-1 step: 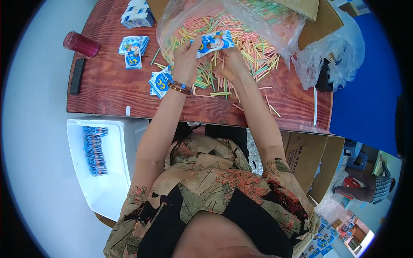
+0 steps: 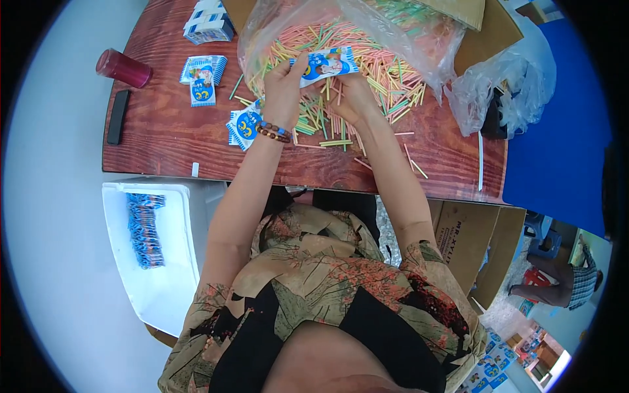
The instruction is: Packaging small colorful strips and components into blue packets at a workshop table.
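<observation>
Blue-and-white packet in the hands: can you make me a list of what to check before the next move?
1. Packet held: ok, the left hand has it by its left end, thumb on top.
2. Right hand gripping it too: cannot tell, the packet hides some fingers.
3. Packet's far end sealed: cannot tell, too small to see.
4. Loose pastel sticks close by: ok, a big pile lies around the hands.
5. Sticks all in the pile: not ok, strays lie near the wooden table's front edge.
6. Red cup away from the hands: ok, far left.

Bare tabletop point(image 2: 177, 137) between black case point(image 2: 118, 116) and packets point(image 2: 244, 128), loose sticks point(image 2: 407, 86) and clear bag point(image 2: 257, 33) obstructing the far middle
</observation>
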